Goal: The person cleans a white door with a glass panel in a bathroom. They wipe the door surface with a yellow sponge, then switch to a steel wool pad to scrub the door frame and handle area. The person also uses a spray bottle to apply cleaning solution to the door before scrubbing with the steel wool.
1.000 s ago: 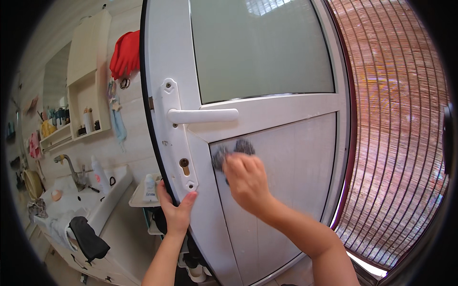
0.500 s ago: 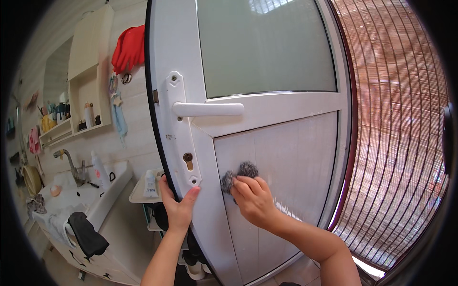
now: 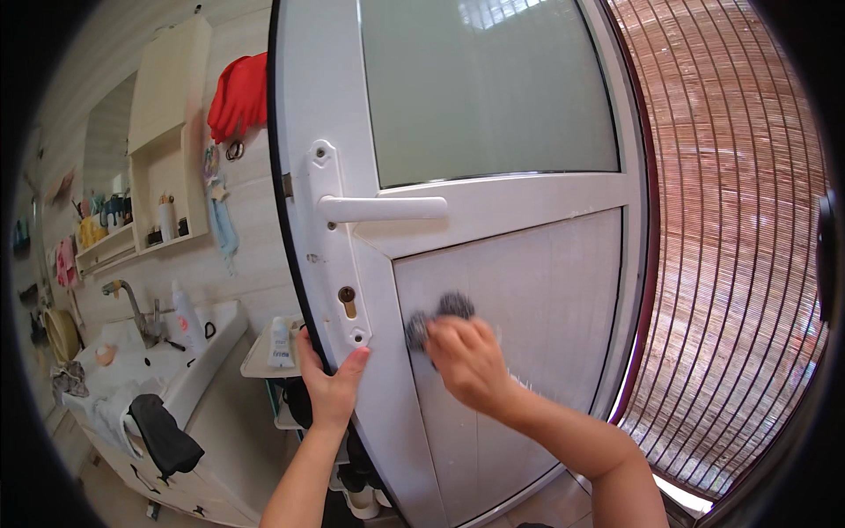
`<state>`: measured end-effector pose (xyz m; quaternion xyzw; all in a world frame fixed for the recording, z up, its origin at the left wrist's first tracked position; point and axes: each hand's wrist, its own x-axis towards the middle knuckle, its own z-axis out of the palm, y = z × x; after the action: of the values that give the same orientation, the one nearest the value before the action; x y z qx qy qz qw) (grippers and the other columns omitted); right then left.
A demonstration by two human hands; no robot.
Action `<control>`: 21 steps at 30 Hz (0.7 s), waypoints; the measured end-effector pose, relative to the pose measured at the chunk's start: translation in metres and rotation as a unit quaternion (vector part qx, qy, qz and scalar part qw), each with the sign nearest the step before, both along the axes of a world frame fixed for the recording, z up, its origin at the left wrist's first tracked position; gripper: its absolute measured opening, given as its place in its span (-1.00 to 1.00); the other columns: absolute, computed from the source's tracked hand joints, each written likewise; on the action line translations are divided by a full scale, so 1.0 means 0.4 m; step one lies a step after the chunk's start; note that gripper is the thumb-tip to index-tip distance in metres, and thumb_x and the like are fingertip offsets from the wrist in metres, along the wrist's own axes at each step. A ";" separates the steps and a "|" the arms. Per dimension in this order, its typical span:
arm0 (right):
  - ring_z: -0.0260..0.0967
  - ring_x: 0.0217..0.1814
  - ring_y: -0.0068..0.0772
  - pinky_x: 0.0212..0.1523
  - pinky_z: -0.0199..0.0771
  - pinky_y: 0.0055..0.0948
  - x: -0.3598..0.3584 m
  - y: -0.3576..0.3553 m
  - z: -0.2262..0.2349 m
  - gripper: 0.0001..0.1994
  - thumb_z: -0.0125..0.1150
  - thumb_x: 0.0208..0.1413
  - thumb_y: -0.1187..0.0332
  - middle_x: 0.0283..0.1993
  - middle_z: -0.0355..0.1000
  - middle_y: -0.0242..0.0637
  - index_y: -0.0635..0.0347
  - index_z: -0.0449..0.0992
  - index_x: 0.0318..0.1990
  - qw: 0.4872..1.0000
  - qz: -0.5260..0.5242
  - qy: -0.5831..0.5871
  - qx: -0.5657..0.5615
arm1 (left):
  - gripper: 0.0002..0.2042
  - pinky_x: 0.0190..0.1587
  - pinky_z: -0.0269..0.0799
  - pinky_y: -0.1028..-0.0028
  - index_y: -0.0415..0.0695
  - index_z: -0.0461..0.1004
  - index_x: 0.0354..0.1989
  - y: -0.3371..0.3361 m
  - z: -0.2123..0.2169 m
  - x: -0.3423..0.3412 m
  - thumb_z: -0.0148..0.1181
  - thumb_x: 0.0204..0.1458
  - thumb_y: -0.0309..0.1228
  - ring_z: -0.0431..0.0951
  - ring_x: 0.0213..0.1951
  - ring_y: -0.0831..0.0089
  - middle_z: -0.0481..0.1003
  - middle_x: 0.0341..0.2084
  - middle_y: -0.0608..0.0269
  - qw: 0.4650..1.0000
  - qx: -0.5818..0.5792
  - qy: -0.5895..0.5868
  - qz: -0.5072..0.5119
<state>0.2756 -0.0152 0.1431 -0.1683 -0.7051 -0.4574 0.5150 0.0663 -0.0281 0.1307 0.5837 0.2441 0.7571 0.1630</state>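
Observation:
A white door [image 3: 506,194] with a frosted pane above and a ribbed panel below stands before me. My left hand [image 3: 330,383] grips its left edge, thumb on the front face beneath the lock plate, fingers wrapped around the edge and partly hidden. Bunched in my right hand [image 3: 466,356] is a mottled grey scouring cloth [image 3: 455,305], pressed against the upper left part of the lower panel. The fingers are closed on it and a little blurred. Above the hands, a white lever handle [image 3: 387,209] sits on its long plate, over a keyhole [image 3: 347,296]. Whitish streaks mark the panel beside my right wrist.
On the left, a white washbasin [image 3: 207,339] with a tap [image 3: 132,304] carries cloths and bottles. A small shelf with a white tube [image 3: 281,343] stands close behind the door edge. Red gloves [image 3: 238,97] hang on the wall. A slatted blind [image 3: 722,238] covers the right side.
My right hand and the scouring cloth have shifted slightly up on the panel and are now blurred. My left hand keeps its grip on the door edge.

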 end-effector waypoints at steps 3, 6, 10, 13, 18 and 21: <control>0.36 0.00 -0.27 -0.06 0.30 -0.31 -0.033 0.015 0.130 -0.77 0.18 -0.08 0.56 -0.12 0.40 -0.28 0.32 0.51 -0.19 0.997 0.024 0.069 -0.018 | -0.18 0.24 0.13 0.37 -0.36 0.06 0.22 0.010 -0.011 -0.014 0.47 -0.10 -0.28 0.27 0.14 0.31 0.24 0.11 0.03 0.999 0.000 -0.007 0.039; 0.32 0.00 -0.32 -0.03 0.26 -0.34 -0.041 0.028 0.085 -0.72 0.18 -0.07 0.51 -0.15 0.38 -0.26 0.35 0.50 -0.14 0.997 0.013 0.071 0.000 | -0.18 0.26 0.11 0.36 -0.36 0.06 0.22 0.016 -0.009 -0.016 0.46 -0.10 -0.27 0.26 0.15 0.30 0.23 0.12 0.03 1.000 -0.002 -0.005 0.027; 0.32 0.00 -0.33 -0.04 0.26 -0.34 -0.007 0.009 -0.073 -0.75 0.18 -0.09 0.52 -0.11 0.38 -0.26 0.33 0.51 -0.18 1.000 0.010 0.008 -0.023 | -0.19 0.25 0.12 0.37 -0.36 0.06 0.22 0.032 -0.011 -0.019 0.46 -0.09 -0.28 0.26 0.15 0.30 0.23 0.11 0.05 1.000 -0.002 0.013 -0.011; 0.32 -0.01 -0.33 -0.04 0.26 -0.35 -0.014 0.011 0.011 -0.75 0.19 -0.11 0.53 -0.10 0.38 -0.25 0.33 0.51 -0.19 1.000 0.017 0.015 -0.018 | -0.20 0.24 0.14 0.38 -0.35 0.05 0.22 0.033 -0.012 -0.026 0.46 -0.09 -0.30 0.27 0.14 0.32 0.24 0.11 0.05 1.000 -0.002 0.019 0.000; 0.34 0.00 -0.29 -0.04 0.27 -0.33 -0.050 0.033 0.112 -0.78 0.20 -0.14 0.53 -0.08 0.40 -0.25 0.33 0.51 -0.25 0.998 0.025 0.055 -0.007 | -0.20 0.23 0.15 0.39 -0.35 0.06 0.23 0.028 -0.009 -0.022 0.46 -0.08 -0.32 0.28 0.12 0.33 0.25 0.10 0.05 1.000 0.002 0.010 0.010; 0.38 0.02 -0.34 -0.08 0.30 -0.31 -0.006 0.013 -0.029 -0.79 0.26 -0.18 0.51 -0.08 0.43 -0.31 0.26 0.55 -0.29 0.999 0.018 -0.001 -0.043 | -0.19 0.23 0.15 0.39 -0.36 0.05 0.24 0.030 -0.007 -0.015 0.46 -0.09 -0.32 0.28 0.13 0.32 0.25 0.11 0.05 1.000 0.002 0.017 -0.003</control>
<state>0.2732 -0.0099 0.1315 -0.1768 -0.7274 -0.4173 0.5153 0.0601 -0.0159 0.1281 0.5973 0.2440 0.7471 0.1600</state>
